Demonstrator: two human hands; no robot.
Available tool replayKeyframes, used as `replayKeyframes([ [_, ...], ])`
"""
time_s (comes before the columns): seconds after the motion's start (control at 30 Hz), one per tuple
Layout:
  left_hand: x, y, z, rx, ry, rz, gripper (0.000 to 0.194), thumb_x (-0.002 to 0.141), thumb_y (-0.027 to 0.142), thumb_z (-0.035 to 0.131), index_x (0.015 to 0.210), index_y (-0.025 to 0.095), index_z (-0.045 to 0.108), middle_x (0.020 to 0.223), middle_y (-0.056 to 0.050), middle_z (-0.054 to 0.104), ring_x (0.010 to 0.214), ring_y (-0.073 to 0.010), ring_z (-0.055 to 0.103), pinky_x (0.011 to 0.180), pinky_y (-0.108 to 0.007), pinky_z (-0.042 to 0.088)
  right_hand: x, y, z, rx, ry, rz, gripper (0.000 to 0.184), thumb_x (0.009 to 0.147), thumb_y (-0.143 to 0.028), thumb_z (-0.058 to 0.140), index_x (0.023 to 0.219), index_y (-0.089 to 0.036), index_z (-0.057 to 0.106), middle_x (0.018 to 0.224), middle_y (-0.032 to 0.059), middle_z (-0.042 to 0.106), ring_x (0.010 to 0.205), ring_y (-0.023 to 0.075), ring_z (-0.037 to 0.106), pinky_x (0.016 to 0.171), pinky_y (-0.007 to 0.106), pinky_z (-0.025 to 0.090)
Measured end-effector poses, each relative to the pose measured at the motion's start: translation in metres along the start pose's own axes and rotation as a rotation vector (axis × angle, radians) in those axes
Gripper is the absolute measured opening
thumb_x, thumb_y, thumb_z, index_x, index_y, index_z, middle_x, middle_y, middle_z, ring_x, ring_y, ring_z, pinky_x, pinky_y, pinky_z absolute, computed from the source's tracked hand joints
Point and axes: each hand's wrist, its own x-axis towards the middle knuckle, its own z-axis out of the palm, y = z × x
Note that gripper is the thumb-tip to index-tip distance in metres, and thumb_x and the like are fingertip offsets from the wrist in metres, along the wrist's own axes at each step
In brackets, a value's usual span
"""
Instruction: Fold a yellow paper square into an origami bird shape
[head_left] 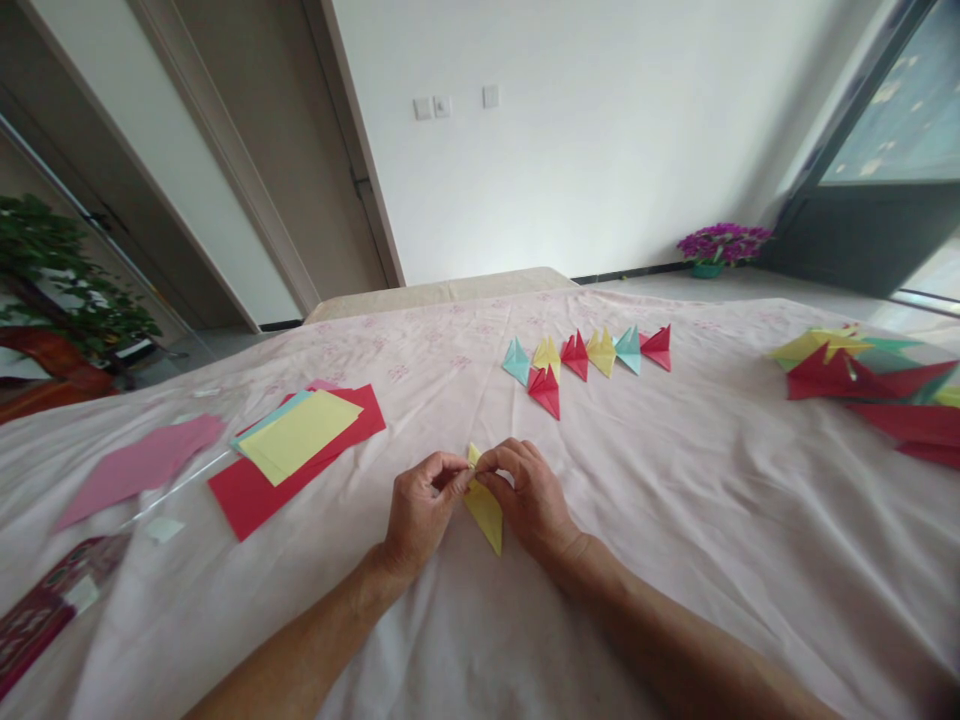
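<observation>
Both my hands meet over a folded yellow paper piece (pixel 485 510) on the pink tablecloth (pixel 675 520). My left hand (pixel 420 510) pinches the piece's upper left edge with curled fingers. My right hand (pixel 529 495) pinches its top from the other side. The paper's pointed lower end sticks out between my wrists. Beyond my hands lies a row of several finished folded pieces (pixel 589 355) in teal, yellow and red.
A stack of flat red, yellow and teal paper sheets (pixel 300 445) lies to the left, with pink sheets (pixel 142 465) further left. More folded red and yellow papers (pixel 870 385) sit at the right edge. A dark red box (pixel 45 605) is at the near left.
</observation>
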Motion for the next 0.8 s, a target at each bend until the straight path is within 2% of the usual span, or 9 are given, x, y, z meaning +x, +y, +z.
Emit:
replayKeyframes([
  [0.23,0.0020,0.0032,0.0002,0.176,0.047,0.110,0.010,0.085,0.026,0.061,0.080,0.018,0.066,0.070,0.001,0.068,0.060,-0.0119,0.059,0.061,-0.022,0.046,0.0005,0.0001,-0.0001,-0.023,-0.007,0.000,0.011,0.085,-0.013,0.062,0.079,-0.022,0.063,0.081,0.0022,0.063,0.079,0.0191,0.053,0.072,0.030,0.042],
  [0.53,0.0018,0.0017,-0.0020,0.318,0.124,0.206,0.007,0.084,0.026,0.061,0.080,0.020,0.065,0.079,-0.002,0.070,0.079,-0.0191,0.063,0.076,-0.031,0.047,0.0009,-0.0026,0.0011,-0.054,-0.032,0.055,0.009,0.086,-0.014,0.063,0.079,-0.021,0.063,0.080,0.0017,0.063,0.080,0.0185,0.054,0.072,0.029,0.042],
  [0.8,0.0008,-0.0011,0.0001,0.328,0.143,0.199,0.011,0.087,0.030,0.060,0.081,0.020,0.062,0.080,-0.002,0.069,0.080,-0.0188,0.063,0.077,-0.031,0.048,-0.0011,-0.0049,0.0006,-0.054,0.005,0.116,0.008,0.083,-0.018,0.067,0.080,-0.021,0.060,0.081,0.0012,0.062,0.081,0.0190,0.053,0.073,0.030,0.041],
])
